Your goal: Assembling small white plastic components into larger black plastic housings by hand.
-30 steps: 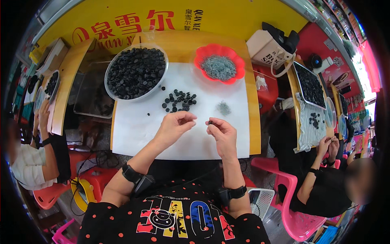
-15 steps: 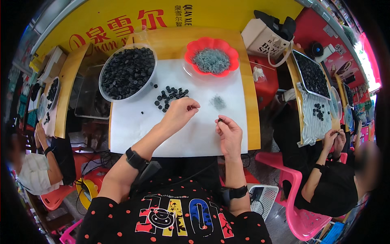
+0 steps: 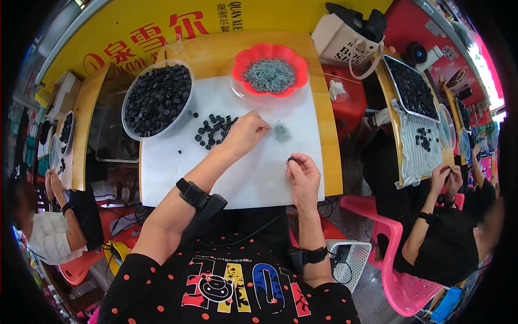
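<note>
My left hand (image 3: 248, 133) is over the white sheet (image 3: 248, 178), thumb and finger pinched right beside a small heap of thin grey-green pieces (image 3: 280, 132). Whatever sits between those fingertips is too small to make out. Lower and to the right, my right hand (image 3: 304, 178) grips a small black round part (image 3: 291, 160) between thumb and forefinger. Loose black round parts (image 3: 208, 135) lie scattered just left of my left hand, which hides some of them. More of the thin grey-green pieces (image 3: 270, 74) fill a red flower-shaped bowl (image 3: 240, 55) at the far side.
A clear round tub (image 3: 128, 128) full of black parts stands at the sheet's far left. Beyond the table's right edge, a cloth bag (image 3: 340, 46) rests on a red stool (image 3: 348, 100). People work at tables on both sides; a pink chair (image 3: 391, 254) stands at right.
My left hand has moved forward and right, its fingertips now beside the grey-green heap. My right hand stays nearly where it was, still gripping the black round part. The view has shifted slightly.
</note>
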